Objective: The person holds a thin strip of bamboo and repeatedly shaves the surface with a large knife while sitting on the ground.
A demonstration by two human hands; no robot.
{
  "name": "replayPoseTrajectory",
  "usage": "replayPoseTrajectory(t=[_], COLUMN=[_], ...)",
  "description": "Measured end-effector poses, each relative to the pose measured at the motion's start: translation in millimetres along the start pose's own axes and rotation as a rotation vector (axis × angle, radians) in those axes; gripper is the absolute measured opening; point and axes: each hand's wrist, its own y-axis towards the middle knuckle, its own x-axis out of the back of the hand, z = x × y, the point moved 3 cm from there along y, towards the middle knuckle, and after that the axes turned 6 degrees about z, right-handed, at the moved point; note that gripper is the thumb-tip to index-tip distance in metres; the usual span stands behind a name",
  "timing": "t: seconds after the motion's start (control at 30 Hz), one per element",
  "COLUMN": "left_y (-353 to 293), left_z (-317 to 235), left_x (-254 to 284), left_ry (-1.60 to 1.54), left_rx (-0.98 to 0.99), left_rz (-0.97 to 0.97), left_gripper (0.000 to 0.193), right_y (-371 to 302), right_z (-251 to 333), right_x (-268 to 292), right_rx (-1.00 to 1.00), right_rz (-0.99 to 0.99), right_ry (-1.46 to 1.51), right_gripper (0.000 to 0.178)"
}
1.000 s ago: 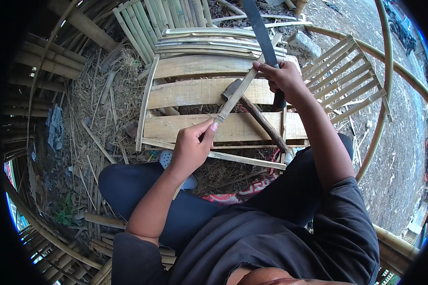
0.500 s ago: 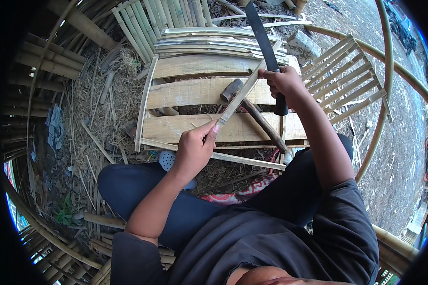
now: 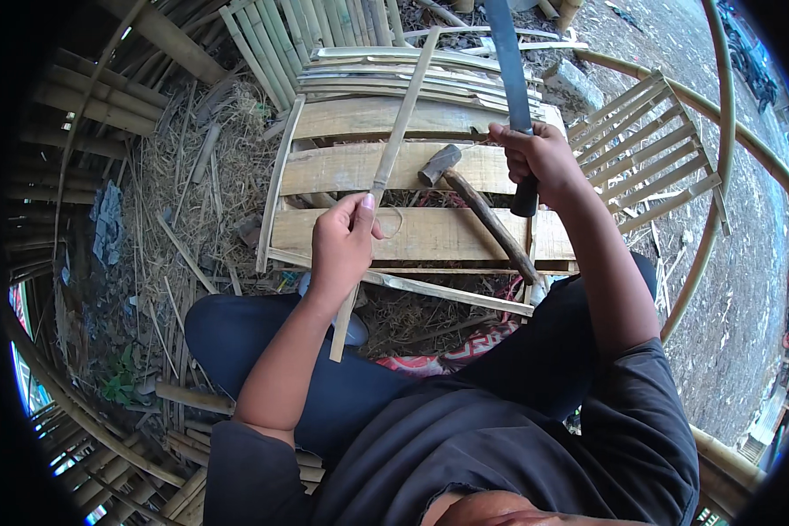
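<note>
Bamboo strip (image 3: 398,131) is slanted above the table (image 3: 342,167): lower end short of the table's near edge, over the lap, far end above the table's far side. Looks light, springy, fairly stiff along its length; should flex if held at one end. Edges could be sharp or splintery, so best pinched on the flat faces, around mid-length, fingers clear of the blade. Probably not slippery, looks dry.

Left hand (image 3: 344,241), over the table's near left part: thumb and fingers closed on the strip near its middle, no gap. Thin curl (image 3: 401,219), maybe a shaving, just beside it, over the near plank; can't tell if attached.

Right hand (image 3: 542,162), above the table's right end: fingers wrapped around the dark handle of a long knife (image 3: 510,70), butt sticking out below the fist, blade pointing beyond the table's far edge. Knife likely heavier, blade-forward; hold by handle only. Blade and strip apart.

Hammer (image 3: 488,221) lies on the table's right half, head toward the middle, handle angled to the near right corner. Stack of split strips (image 3: 359,77) along the table's far edge. Slatted rack (image 3: 671,204) right of the table. Bamboo panel (image 3: 329,22) beyond the table.
</note>
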Motion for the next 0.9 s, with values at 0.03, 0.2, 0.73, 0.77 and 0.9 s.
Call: replayPoseTrajectory(t=[0.03,0.2,0.73,0.77,0.9], left_y=[0,5,17,15,10], left_z=[-3,-7,-9,-11,-12], left_x=[1,6,92,86,64], left_ry=[-0.056,-0.087,-0.357,-0.293,-0.290], left_rx=[0.067,0.057,0.054,0.047,0.079], left_rz=[-0.004,-0.063,-0.450,-0.432,-0.301], left_gripper=[0.032,0.032,0.036,0.036,0.034], right_y=[-2,-7,-3,-1,-3], right_z=[0,4,25,22,29], right_x=[-2,-3,58,58,45], right_rx=[-0.018,-0.031,0.245,0.242,0.510], right_rz=[0.032,0.021,-0.500,-0.504,-0.670], right_ry=[0.050,0.088,-0.508,-0.509,-0.954], right_gripper=[0.026,0.032,0.031,0.031,0.026])
